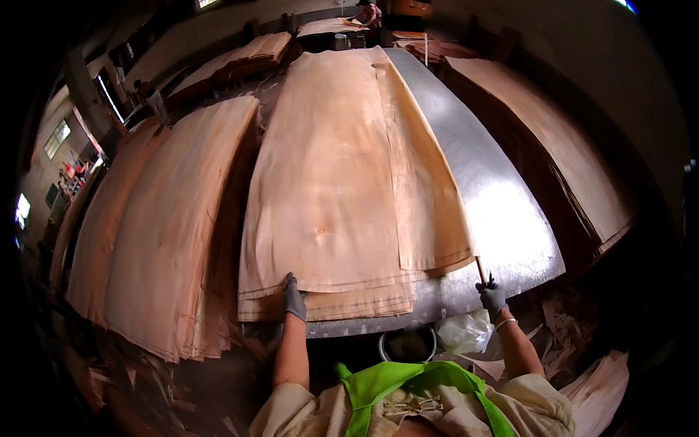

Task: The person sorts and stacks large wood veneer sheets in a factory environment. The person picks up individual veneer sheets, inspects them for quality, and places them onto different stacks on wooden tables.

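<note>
A large pale wood veneer sheet (320,182) lies lengthwise ahead of me, over other sheets whose near edges (357,302) show below it. My left hand (294,298), in a grey glove, is closed at the sheet's near edge, left of its middle. A narrower veneer piece (429,211) overlaps the right side, its outer edge raised and curving. Beside that piece's near right corner, my right hand (492,295), also gloved, closes around a thin stick (480,269) that points away from me. Under the veneer is a shiny metal-topped table (502,204), bare along the right.
Stacks of veneer stand to the left (167,226) and right (553,138). Below the table's near edge are a round bucket (408,345) and a clear plastic bag (464,332). Veneer scraps (564,328) litter the floor. A person (370,14) bends over a far table.
</note>
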Tool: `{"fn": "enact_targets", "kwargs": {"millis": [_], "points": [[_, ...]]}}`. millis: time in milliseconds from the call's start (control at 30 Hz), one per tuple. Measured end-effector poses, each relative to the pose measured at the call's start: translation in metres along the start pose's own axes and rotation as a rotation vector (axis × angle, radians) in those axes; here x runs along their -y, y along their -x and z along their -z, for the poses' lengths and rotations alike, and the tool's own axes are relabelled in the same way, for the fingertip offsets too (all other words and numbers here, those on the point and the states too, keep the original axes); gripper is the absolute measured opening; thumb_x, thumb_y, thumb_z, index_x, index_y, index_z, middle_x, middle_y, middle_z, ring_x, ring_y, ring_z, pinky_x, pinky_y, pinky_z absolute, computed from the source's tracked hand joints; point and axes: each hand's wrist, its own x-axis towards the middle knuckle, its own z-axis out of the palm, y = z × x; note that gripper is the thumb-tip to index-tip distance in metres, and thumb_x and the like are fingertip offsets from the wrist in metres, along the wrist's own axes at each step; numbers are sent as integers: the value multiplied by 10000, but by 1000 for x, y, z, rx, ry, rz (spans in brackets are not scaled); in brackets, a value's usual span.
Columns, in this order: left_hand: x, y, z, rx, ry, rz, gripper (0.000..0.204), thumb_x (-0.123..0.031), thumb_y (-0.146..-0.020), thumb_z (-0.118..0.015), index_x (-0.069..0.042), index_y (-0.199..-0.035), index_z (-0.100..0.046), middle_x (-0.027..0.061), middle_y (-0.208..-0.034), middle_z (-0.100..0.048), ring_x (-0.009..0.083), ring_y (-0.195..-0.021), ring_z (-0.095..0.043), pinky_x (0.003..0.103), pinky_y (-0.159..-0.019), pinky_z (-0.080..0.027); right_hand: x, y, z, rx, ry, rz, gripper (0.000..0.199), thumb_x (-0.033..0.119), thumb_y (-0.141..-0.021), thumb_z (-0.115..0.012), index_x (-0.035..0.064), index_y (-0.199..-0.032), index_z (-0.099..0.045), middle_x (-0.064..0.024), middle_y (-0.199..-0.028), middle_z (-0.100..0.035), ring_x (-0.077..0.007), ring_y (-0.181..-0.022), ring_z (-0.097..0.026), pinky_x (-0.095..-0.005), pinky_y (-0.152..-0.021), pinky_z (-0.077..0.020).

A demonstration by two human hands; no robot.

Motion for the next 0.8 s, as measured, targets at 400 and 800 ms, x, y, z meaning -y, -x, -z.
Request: {"fn": "enact_targets", "kwargs": {"millis": [400,800], "points": [[39,119,-77,-24,-7,80,390,-229,-857,-524,-109,-1225,-474,48,-1231,-486,221,-1122,-461,384,-921,-394,-53,-50,211,105,-160,-98,189,176,-781,-650,89,-669,-525,24,-484,-426,-88,-363,-373,-245,-347,-265],[39,120,-108,-132,-137,60,450,-302,-849,-531,-42,-1207,-446,114,-1188,-512,273,-1086,-495,445,-949,-382,-44,-76,258,107,-22,-66,164,178,-776,-648,52,-697,-579,21,-490,-449,-78,-374,-387,-245,-355,-292]]}}
